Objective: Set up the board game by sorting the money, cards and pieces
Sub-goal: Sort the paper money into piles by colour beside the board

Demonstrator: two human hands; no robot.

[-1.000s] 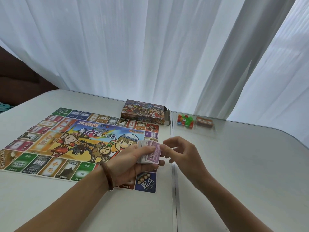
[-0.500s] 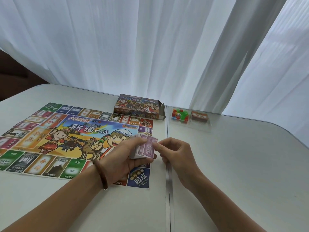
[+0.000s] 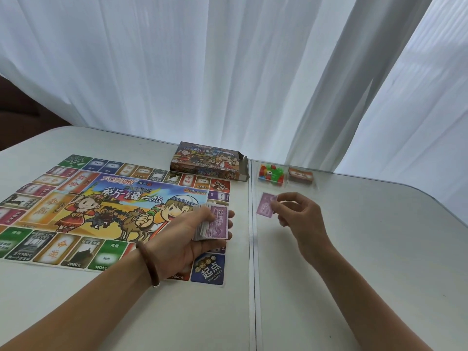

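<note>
Right hand [image 3: 295, 214] pinches note [image 3: 266, 208]; left hand [image 3: 187, 239] grips stack [image 3: 212, 225].

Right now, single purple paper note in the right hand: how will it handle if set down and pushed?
Probably floppy: the single purple paper note is one thin sheet, pinched at one edge by the right hand. Likely very light, so a push may slide it easily on the smooth white table.

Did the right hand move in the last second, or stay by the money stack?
Yes. The right hand pulled rightward across the table seam, away from the money stack in the left hand, pinching one purple note.
</note>
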